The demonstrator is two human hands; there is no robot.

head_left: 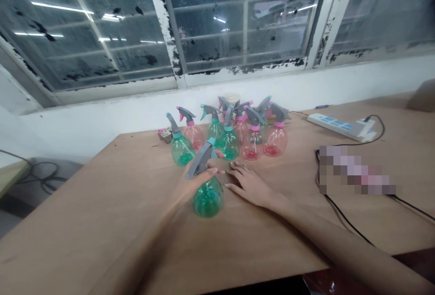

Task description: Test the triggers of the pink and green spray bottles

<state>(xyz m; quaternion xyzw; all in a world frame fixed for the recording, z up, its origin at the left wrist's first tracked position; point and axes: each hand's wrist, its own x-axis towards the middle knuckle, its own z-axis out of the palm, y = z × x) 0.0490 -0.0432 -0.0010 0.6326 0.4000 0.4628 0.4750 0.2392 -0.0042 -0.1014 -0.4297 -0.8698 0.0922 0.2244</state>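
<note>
My left hand [199,181] is wrapped around the neck of a green plastic spray bottle [208,199], which has a grey trigger head and is tilted toward the cluster. My right hand [249,185] lies flat on the wooden table [102,204], fingers spread, just right of that bottle and holding nothing. Just beyond both hands stands a tight group of several green and pink spray bottles. The nearest are a green one [181,150] and another green one [229,144], with a pink one [251,145] beside them. Their grey triggers overlap, partly hiding the bottles behind.
A white power strip [340,127] with black cables [340,204] lies on the table's right side, beside a pixelated patch [356,170]. Small packets [165,135] sit left of the bottles. A white wall and a paint-chipped window [220,18] rise behind the table.
</note>
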